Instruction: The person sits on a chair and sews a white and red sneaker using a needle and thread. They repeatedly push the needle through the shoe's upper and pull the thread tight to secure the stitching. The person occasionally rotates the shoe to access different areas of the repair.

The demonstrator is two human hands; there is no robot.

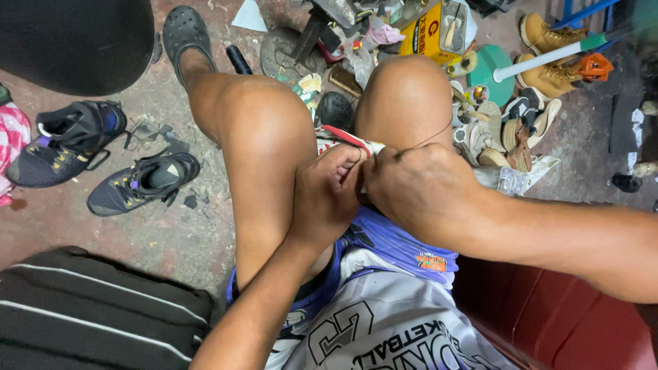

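I sit with my bare knees up, and a white shoe with red trim [345, 138] is clamped between them. My left hand [326, 193] is closed around the near part of that shoe. My right hand [419, 190] is closed beside it, pinching a thin dark thread [434, 139] that runs up across my right knee. Most of the shoe is hidden behind both hands. I cannot tell whether a needle is in my fingers.
Two black sneakers [67, 140] [142, 180] lie on the concrete floor at left. A pile of sandals and tan boots [552, 58], a yellow box [425, 31] and tools crowd the floor ahead. A black striped cushion [96, 308] lies at lower left, and a red seat [548, 322] is under me.
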